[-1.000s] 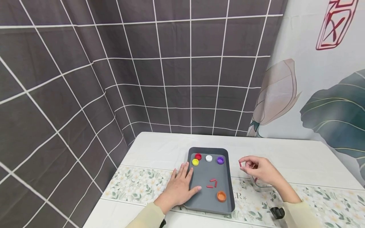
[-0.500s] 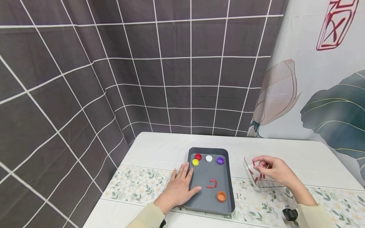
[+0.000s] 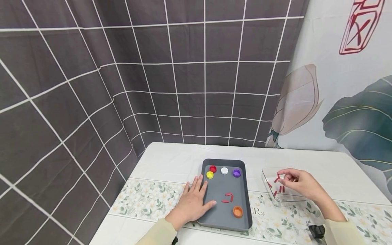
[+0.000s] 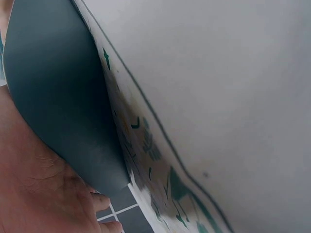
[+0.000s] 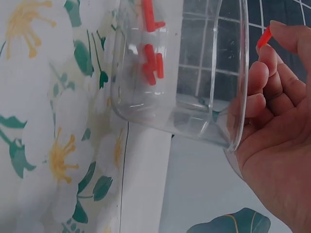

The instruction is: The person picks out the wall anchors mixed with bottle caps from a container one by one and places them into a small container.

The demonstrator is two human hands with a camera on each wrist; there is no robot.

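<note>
My right hand (image 3: pixel 301 183) pinches a short red stick (image 5: pixel 265 37) between thumb and fingertip. It is held above a clear rectangular container (image 3: pixel 291 200), in which several similar red sticks (image 5: pixel 149 17) lie. My left hand (image 3: pixel 191 201) rests with straight fingers along the left rim of a dark grey tray (image 3: pixel 222 223), its thumb reaching over the edge. Three red sticks (image 3: pixel 231 198) lie loose in the tray, near an orange cap (image 3: pixel 238 211). In the left wrist view the palm (image 4: pixel 39 179) is against the tray's outer wall (image 4: pixel 58 97).
At the tray's far end sit a red cap (image 3: pixel 212 168), a yellow cap (image 3: pixel 209 175), a white cap (image 3: pixel 224 170) and a purple cap (image 3: pixel 237 173). A white cloth with a floral band (image 3: pixel 147 195) covers the table. A dark gridded curtain (image 3: pixel 190 78) hangs behind.
My right hand has moved right, from beside the tray to over the clear container, with a red stick still in its pinch. My left hand and the tray have stayed put.
</note>
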